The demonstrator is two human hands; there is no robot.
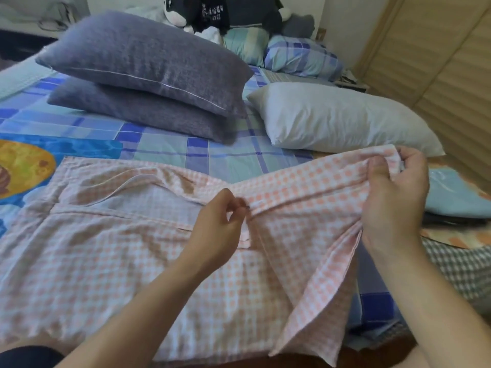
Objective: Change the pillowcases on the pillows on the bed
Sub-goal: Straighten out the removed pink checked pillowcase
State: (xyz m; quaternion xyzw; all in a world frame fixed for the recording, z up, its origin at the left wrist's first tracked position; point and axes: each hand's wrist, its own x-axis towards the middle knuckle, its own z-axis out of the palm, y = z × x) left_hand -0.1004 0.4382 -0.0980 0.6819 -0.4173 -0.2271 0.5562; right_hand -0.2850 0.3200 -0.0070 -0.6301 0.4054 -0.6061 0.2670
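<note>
White printed characters stand on the dark garment (212, 14) of the plush toy (175, 11) at the far end of the bed, but they are too small and blurred to read. No other text is visible.

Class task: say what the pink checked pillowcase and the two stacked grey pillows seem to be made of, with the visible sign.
Pink checked pillowcase: thin woven cloth, probably cotton, matte; it creases and drapes limply. Grey pillows: thicker, nubby, towel-like fabric, matte.
</note>
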